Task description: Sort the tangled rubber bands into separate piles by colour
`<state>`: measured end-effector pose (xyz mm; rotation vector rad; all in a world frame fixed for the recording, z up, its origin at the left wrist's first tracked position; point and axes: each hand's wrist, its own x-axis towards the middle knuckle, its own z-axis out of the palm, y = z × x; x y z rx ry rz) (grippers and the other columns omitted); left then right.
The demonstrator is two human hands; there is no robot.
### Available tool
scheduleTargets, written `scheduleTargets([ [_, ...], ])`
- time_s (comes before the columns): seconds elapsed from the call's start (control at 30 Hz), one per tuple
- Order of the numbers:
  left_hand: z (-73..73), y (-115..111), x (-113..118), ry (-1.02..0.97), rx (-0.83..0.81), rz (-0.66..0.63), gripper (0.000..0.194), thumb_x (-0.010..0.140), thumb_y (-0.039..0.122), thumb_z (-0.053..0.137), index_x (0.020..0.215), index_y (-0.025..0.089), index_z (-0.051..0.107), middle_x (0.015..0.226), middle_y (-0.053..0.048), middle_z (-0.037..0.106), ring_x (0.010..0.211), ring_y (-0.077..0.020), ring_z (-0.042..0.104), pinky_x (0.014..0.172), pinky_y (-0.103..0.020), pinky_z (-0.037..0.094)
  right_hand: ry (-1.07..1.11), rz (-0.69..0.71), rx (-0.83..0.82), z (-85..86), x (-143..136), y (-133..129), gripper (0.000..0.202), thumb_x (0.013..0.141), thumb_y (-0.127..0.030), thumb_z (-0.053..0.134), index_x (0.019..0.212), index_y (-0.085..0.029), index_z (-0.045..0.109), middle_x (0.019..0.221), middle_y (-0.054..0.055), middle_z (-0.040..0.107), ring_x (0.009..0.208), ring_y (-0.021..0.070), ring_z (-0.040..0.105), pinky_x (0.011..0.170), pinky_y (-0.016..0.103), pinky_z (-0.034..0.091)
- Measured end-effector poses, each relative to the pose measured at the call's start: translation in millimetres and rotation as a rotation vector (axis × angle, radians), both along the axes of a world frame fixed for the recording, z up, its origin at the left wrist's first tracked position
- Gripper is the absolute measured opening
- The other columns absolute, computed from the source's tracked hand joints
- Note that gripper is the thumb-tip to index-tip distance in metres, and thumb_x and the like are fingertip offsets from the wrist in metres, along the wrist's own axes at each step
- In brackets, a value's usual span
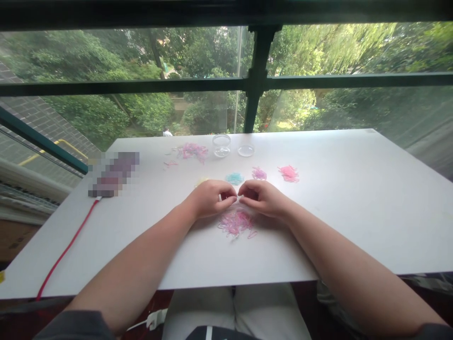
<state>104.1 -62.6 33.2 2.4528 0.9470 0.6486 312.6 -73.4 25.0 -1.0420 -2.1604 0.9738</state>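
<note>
Item: my left hand (209,197) and right hand (261,196), fingertips pinched together, apparently on one band, too small to confirm; mixed bands (236,223) at 6 o'clock beneath them on the bench (354,208); risk: a stretched band could snap loose, scattering the sorted piles (288,173) at 12.

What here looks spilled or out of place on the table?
A few loose bands lie strayed left of the far mixed pile. Otherwise the blue, purple and pink piles sit tidy.
</note>
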Motion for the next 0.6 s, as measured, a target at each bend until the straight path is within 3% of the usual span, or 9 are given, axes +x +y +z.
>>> scheduleTargets([
  [0.23,-0.1,-1.1,2.5,0.025,0.009,-0.009,0.014,0.079,0.022,0.054,0.077,0.018,0.067,0.07,0.0,0.066,0.064,-0.0105,0.056,0.063,-0.021,0.041,-0.006,-0.001,0.002,-0.8,0.1,1.9,0.007,0.078,-0.021,0.054,0.074,-0.016,0.058,0.062,-0.002,0.052,0.055,0.0086,0.044,0.052,0.022,0.035],
  [0.43,0.2,-1.4,2.7,0.036,0.0,0.01,0.015,0.079,0.022,0.053,0.076,0.018,0.067,0.07,-0.001,0.065,0.064,-0.0109,0.055,0.063,-0.022,0.041,0.027,-0.003,0.006,-1.2,0.0,0.9,0.009,0.076,-0.021,0.057,0.083,-0.016,0.057,0.06,-0.004,0.048,0.055,0.0087,0.043,0.052,0.021,0.035],
  [0.6,-0.8,-0.6,4.2,0.06,0.0,-0.006,0.016,0.079,0.024,0.053,0.075,0.017,0.067,0.069,-0.001,0.066,0.062,-0.011,0.055,0.062,-0.021,0.041,0.008,0.004,0.013,-2.3,-1.1,2.5,0.004,0.076,-0.02,0.056,0.074,-0.016,0.057,0.063,-0.002,0.052,0.058,0.0094,0.045,0.053,0.022,0.036],
])
